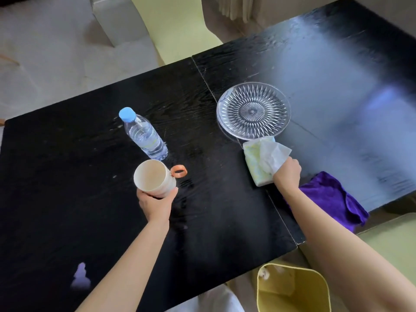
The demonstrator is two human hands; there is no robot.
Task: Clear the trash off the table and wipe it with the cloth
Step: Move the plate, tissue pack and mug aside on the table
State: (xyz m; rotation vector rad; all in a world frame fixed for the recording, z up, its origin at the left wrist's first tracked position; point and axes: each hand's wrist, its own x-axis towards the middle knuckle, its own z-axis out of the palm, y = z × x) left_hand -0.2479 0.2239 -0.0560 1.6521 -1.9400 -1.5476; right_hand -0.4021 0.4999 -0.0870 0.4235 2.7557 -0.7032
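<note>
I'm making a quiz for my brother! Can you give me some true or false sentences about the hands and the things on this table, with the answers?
1. The left hand holds the cup. True.
2. The bottle has a red cap. False: its cap is blue.
3. The right hand grips a white tissue. True.
4. The purple cloth lies on the glass plate. False: it lies at the edge of the table, apart from the plate.
5. The yellow bin stands on the table. False: it stands below, beside the table.
</note>
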